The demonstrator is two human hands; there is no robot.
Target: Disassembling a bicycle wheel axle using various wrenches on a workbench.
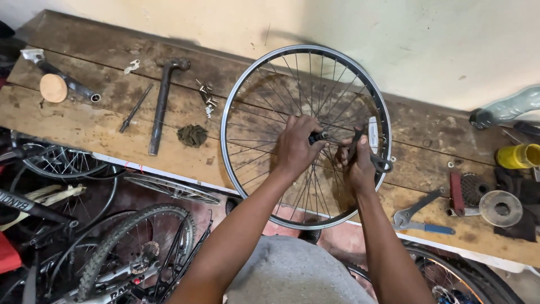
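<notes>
— What are the hands doing?

— Both are at the middle of a bicycle wheel (pixel 306 137) that lies flat on the wooden table (pixel 101 121), its near edge hanging out past the table's front. The left hand (pixel 297 147) is curled narrow around the dark axle end (pixel 318 135) at the hub, fingers wrapped over it. The right hand (pixel 359 166) is closed on a dark wrench (pixel 365 152) whose end reaches out to the rim on the right side.

— Any packages or labels nearby?

— A white oblong patch (pixel 373 135) sits on the rim just beside the right hand. A yellow can (pixel 518 156) stands at the table's right edge, with a clear plastic bottle (pixel 506 108) lying against the wall behind it. I cannot make out a label on either.

— How are the arms set?

— Both forearms reach up from the bottom of the view and draw together towards the hub, wrists close, the right one bent slightly inward.

— What else is on the table?

— A hammer (pixel 163 101) and a thin rod (pixel 135 108) to the left, a dark rag (pixel 192 135), some small loose bolts (pixel 207 98), and a blue-handled adjustable wrench (pixel 419 217) to the right. More bicycle wheels (pixel 140 247) stand on the floor below.
</notes>
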